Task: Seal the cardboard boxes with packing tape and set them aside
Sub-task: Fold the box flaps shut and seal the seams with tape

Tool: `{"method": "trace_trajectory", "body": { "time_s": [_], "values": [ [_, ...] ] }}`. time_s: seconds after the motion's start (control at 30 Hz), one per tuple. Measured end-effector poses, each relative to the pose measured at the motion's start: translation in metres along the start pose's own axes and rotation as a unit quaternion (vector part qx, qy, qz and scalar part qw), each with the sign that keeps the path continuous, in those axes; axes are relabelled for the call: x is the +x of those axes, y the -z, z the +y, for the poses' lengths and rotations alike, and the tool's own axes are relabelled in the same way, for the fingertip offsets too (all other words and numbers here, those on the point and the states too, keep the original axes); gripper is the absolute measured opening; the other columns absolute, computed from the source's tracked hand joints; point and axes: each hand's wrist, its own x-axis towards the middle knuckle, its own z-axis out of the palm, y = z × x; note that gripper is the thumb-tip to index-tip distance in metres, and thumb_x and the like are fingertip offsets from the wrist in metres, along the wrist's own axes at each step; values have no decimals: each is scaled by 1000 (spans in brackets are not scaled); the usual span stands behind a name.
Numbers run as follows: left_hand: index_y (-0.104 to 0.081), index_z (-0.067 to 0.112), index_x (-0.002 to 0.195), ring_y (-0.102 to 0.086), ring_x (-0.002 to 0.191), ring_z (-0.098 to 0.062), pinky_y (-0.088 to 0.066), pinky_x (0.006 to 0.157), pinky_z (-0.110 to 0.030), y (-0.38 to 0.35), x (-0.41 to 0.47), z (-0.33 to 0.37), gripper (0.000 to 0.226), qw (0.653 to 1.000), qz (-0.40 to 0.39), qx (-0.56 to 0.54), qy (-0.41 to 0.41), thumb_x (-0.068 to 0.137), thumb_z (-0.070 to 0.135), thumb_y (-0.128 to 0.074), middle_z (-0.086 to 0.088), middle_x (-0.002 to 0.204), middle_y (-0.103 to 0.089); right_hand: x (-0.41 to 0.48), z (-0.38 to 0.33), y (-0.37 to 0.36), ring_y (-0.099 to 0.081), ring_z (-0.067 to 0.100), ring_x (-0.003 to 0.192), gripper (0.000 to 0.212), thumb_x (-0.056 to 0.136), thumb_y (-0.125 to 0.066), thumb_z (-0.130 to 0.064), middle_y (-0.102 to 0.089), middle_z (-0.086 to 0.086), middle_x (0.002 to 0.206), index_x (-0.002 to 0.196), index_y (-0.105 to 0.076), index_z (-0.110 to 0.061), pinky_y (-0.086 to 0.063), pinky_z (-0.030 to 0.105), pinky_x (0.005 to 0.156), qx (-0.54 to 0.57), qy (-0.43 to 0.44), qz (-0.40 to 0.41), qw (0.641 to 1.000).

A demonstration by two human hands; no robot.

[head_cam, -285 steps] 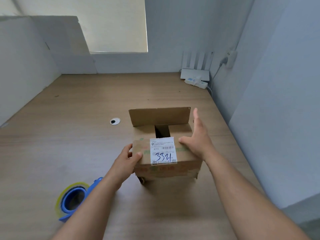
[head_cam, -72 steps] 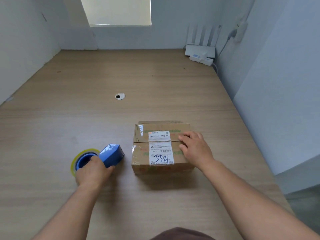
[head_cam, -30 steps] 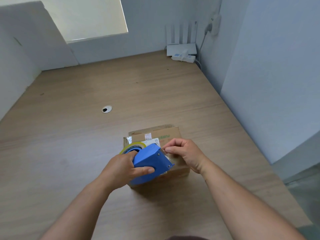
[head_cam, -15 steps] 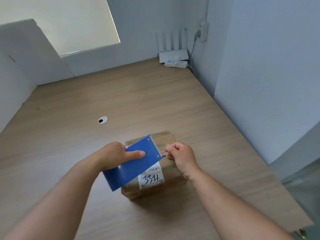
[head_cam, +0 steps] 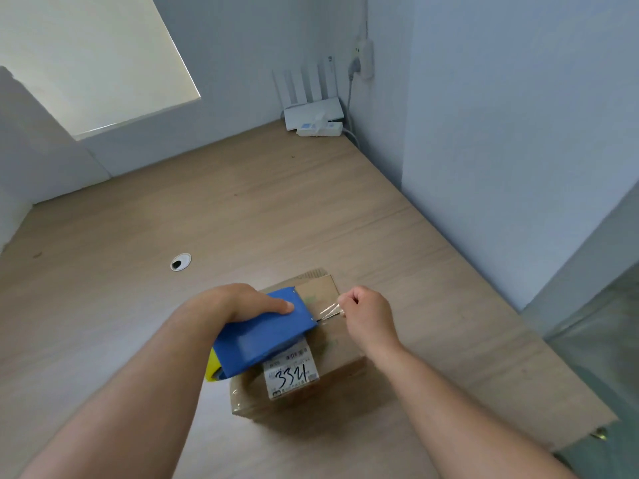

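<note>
left hand [head_cam: 242,302]: bare | right hand [head_cam: 368,314]: bare | forearms [head_cam: 155,392]: bare

Matt cardboard box [head_cam: 325,295]; glossy clear tape [head_cam: 328,311]; woodgrain tabletop [head_cam: 242,219].

box [head_cam: 316,292] brown cardboard, faint green print | label [head_cam: 292,371] white, black barcode, black handwritten digits | dispenser [head_cam: 262,335] solid blue | roll [head_cam: 210,369] yellow edge | tape [head_cam: 328,311] clear, glossy | table [head_cam: 242,219] pale wood grain | grommet [head_cam: 180,262] white, black hole | router [head_cam: 313,114] white | wall [head_cam: 501,133] plain pale blue-grey | blind [head_cam: 93,57] plain cream
</note>
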Motion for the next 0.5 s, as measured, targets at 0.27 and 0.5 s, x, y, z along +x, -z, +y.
{"method": "trace_trajectory", "body": {
  "time_s": [0.27,0.5],
  "values": [
    [-55,18,88,-56,83,-19,-41,78,-32,-3,3,18,54,999,-24,18,-28,74,70,-62,-1,93,-56,0,24,9,-48,11,60,29,95,-52,-16,-54,1,66,66,-55,-13,-38,21,54,75,-104,22,992],
    [-60,17,92,-61,84,-20,-44,76,-31,-1,6,10,57,999,-35,-8,-28,72,70,-64,-3,96,-62,15,29,2,-48,14,58,26,94,-55,-20,-57,1,65,70,-62,-11,-39,26,54,89,-117,-11,989]
  ]
}}
